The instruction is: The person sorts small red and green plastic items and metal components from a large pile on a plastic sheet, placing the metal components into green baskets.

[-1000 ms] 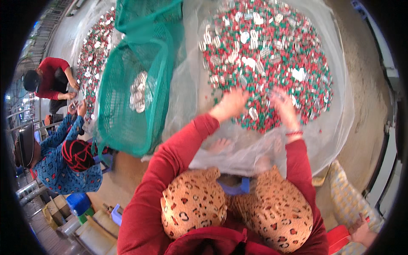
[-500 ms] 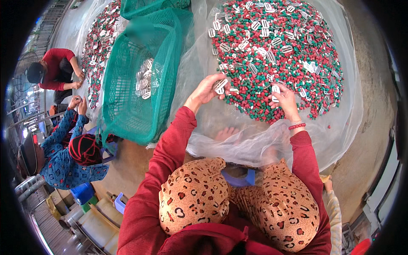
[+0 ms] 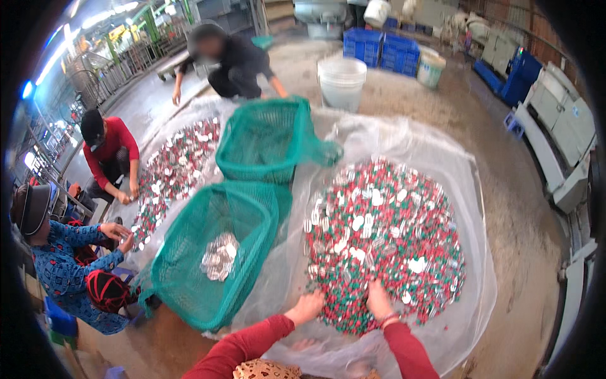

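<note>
My left hand (image 3: 307,306) is at the near left edge of a wide heap of small red and green pebble-like bits (image 3: 385,246). Its fingers look curled, and whatever they hold is blurred from view. Just right of it, my right hand (image 3: 379,299) is closed low over the same heap, its fingertips hidden. Flat silvery metal pieces (image 3: 416,265) lie scattered through the heap, which rests on a translucent sheet (image 3: 475,284). To my left, a green mesh-lined basket (image 3: 169,265) contains a cluster of similar metal pieces (image 3: 219,256).
A second green basket (image 3: 252,169) stands beyond the first. Another heap (image 3: 173,174) lies at left, with two people, in red (image 3: 113,151) and patterned blue (image 3: 76,252), beside it. A person in dark clothes (image 3: 237,69) crouches behind. Farther back are a white bucket (image 3: 341,85) and blue crates (image 3: 363,47).
My view has tilted up, bringing the far basket, bucket and crates into sight. Both hands, which each held a slotted metal piece, are now lower at the heap's near edge and closer together.
</note>
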Tool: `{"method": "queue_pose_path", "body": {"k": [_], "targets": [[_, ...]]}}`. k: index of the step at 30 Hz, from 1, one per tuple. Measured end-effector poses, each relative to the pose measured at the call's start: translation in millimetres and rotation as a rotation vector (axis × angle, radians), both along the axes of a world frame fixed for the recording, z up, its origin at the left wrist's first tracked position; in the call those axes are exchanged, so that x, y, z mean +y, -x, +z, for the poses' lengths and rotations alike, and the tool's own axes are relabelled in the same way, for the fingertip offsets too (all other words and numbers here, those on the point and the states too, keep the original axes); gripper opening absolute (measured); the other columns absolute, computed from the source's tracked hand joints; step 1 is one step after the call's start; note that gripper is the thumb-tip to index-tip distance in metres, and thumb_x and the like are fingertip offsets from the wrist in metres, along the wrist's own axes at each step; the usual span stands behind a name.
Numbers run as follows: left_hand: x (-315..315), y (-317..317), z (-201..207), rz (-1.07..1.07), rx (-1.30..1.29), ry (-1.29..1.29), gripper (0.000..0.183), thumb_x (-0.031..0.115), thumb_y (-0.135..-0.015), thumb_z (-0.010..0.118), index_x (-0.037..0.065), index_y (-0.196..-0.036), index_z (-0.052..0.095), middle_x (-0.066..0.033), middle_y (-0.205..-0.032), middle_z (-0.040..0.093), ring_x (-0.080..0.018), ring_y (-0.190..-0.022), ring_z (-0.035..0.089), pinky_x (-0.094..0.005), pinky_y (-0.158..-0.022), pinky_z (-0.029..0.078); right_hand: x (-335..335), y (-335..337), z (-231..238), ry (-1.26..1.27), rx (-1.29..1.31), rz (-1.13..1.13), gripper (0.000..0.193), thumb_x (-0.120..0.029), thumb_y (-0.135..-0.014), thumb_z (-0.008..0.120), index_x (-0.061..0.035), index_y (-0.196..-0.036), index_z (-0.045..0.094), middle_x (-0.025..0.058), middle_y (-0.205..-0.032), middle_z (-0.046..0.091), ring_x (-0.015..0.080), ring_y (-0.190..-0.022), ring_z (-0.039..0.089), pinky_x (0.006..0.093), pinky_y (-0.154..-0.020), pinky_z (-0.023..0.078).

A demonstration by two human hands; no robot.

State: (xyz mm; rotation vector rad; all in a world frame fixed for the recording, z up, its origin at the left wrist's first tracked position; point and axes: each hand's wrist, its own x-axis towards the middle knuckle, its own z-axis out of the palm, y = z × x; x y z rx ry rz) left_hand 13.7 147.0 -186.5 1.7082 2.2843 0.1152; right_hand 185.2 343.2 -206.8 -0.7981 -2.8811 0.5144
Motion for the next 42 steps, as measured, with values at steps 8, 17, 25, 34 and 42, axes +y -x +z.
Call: {"method": "queue_pose_path", "body": {"k": [8, 17, 25, 34, 42], "targets": [[13, 16, -8, 0.159, -0.232, -0.048, 0.022, 0.022, -0.077, 0.062, 0.004, -0.087, 0.054, -0.0169, -0.088, 0.059, -0.0337, -0.074, 0.063, -0.0453, -0.061, 0.051, -30, -2, 13, 0.669, 0.211, 0.102, 0.048, 0.010, -0.079, 0.042, -0.0025, -0.124, 0.050, 0.0193, -0.101, 0.061, 0.0299, -0.088, 0.062, 0.0365, -0.072, 0.054], [43, 37, 69, 0.559, -1.910, -0.184, 0.033, 0.034, -0.093, 0.045, 0.005, -0.083, 0.054, -0.0050, -0.068, 0.058, -0.0131, -0.056, 0.055, -0.0262, -0.043, 0.043, -5, 17, 21, 0.213, 0.072, 0.055, 0.042, 0.006, -0.076, 0.047, -0.0010, -0.118, 0.053, 0.0209, -0.100, 0.051, 0.0388, -0.092, 0.055, 0.0416, -0.077, 0.048], [75, 51, 69, 0.514, -1.953, -0.299, 0.016, 0.013, -0.087, 0.055, 0.006, -0.102, 0.054, -0.0080, -0.089, 0.062, -0.0128, -0.069, 0.060, -0.0220, -0.043, 0.043, -32, -11, 8, 0.263, -0.010, 0.326, 0.032, 0.005, -0.077, 0.046, 0.0013, -0.107, 0.054, 0.0230, -0.097, 0.055, 0.0397, -0.084, 0.059, 0.0447, -0.072, 0.050], [81, 19, -8, 0.016, -0.171, -0.054, 0.042, 0.023, -0.078, 0.065, 0.005, -0.114, 0.051, -0.0194, -0.102, 0.055, -0.0359, -0.089, 0.060, -0.0445, -0.073, 0.050, -15, -26, 46, 1.692, 0.648, -0.538, 0.050, -0.003, -0.084, 0.045, 0.0062, -0.132, 0.035, 0.0227, -0.105, 0.058, 0.0311, -0.083, 0.065, 0.0340, -0.070, 0.057], [33, 55, -37, -0.447, -0.127, -0.019, 0.027, 0.013, -0.076, 0.062, 0.013, -0.103, 0.063, -0.0124, -0.090, 0.063, -0.0239, -0.077, 0.061, -0.0386, -0.068, 0.049, -10, -1, 94, 1.551, 0.802, -0.684, 0.015, -0.028, -0.091, 0.053, -0.0139, -0.089, 0.057, -0.0044, -0.075, 0.056, 0.0054, -0.065, 0.052, 0.0218, -0.050, 0.040]]}}
